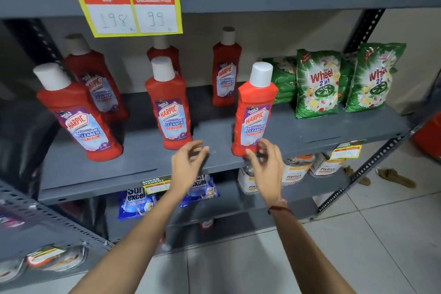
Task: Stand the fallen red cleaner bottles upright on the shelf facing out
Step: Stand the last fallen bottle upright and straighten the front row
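Note:
Several red cleaner bottles with white caps stand upright on the grey middle shelf (214, 162), labels facing out. In the front row are a left bottle (78, 114), a middle bottle (170, 105) and a right bottle (254, 112). Behind them stand a back-left bottle (97, 79), a partly hidden one (164, 51) and a back-right bottle (226, 69). My left hand (187, 162) hovers open at the shelf's front edge, holding nothing. My right hand (265, 162) is open just in front of the right bottle's base, fingers apart, slightly blurred.
Green detergent packs (317, 83) stand at the shelf's right end. A yellow price sign (131, 5) hangs from the shelf above. Blue detergent packets (136, 200) and white jars (296, 169) fill the shelf below. Another grey rack (35, 222) stands at left. Tiled floor lies at right.

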Available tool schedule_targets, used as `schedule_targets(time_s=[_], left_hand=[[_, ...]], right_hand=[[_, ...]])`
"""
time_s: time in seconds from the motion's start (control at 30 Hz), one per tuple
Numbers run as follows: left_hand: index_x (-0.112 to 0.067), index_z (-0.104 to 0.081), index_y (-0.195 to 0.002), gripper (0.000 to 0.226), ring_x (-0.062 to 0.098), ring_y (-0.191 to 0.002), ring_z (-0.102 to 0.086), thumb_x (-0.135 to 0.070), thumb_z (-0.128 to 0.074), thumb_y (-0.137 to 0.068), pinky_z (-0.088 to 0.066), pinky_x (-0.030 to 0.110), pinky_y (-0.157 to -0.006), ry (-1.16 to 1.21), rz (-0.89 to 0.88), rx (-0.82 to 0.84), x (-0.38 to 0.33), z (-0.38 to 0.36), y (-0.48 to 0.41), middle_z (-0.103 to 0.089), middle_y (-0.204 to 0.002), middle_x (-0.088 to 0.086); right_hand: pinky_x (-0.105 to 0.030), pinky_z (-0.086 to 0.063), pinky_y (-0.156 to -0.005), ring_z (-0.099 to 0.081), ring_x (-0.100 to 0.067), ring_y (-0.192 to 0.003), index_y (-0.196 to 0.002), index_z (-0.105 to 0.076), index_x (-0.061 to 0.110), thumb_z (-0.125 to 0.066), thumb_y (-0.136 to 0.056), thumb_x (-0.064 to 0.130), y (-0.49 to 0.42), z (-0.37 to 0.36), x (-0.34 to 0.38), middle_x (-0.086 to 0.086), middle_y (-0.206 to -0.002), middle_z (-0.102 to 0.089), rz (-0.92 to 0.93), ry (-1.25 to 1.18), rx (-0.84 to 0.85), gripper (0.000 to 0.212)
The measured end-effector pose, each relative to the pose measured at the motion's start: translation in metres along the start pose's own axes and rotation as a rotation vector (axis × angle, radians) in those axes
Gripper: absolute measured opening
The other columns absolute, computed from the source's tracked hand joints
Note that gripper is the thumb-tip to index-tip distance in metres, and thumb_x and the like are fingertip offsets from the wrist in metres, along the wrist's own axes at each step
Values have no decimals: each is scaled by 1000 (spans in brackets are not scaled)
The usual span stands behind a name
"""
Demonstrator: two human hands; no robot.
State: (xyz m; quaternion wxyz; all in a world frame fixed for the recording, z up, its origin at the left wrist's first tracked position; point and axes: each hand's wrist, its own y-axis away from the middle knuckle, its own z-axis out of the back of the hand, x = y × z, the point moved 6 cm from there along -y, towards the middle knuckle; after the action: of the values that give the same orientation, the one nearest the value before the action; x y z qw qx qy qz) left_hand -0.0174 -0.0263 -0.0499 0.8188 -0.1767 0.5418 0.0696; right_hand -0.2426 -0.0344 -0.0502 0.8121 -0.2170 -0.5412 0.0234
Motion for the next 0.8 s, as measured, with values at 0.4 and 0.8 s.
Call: schedule_targets(time_s=[0.4,0.8], left_hand=[[-10,-43,-133,57,12,-115,-51,-27,-65,-83,-37,22,-93,-150,43,124,33,74,-57,-56,-131,8],[-5,-57,-119,40,10,-100,-60,-20,-66,-82,-40,-7,-73,-96,20,216,30,81,-44,-66,-115,9]], right_hand=[[-45,-28,-116,-32,-29,-140,-146,-20,6,-65,-86,27,-26,-154,59,-17,-152,-30,-79,9,683,78],[-39,-45,-103,-55,-30,-118,-132,-40,1,-58,-91,16,-4,-163,64,-20,-130,-56,-66,-12,718,47]])
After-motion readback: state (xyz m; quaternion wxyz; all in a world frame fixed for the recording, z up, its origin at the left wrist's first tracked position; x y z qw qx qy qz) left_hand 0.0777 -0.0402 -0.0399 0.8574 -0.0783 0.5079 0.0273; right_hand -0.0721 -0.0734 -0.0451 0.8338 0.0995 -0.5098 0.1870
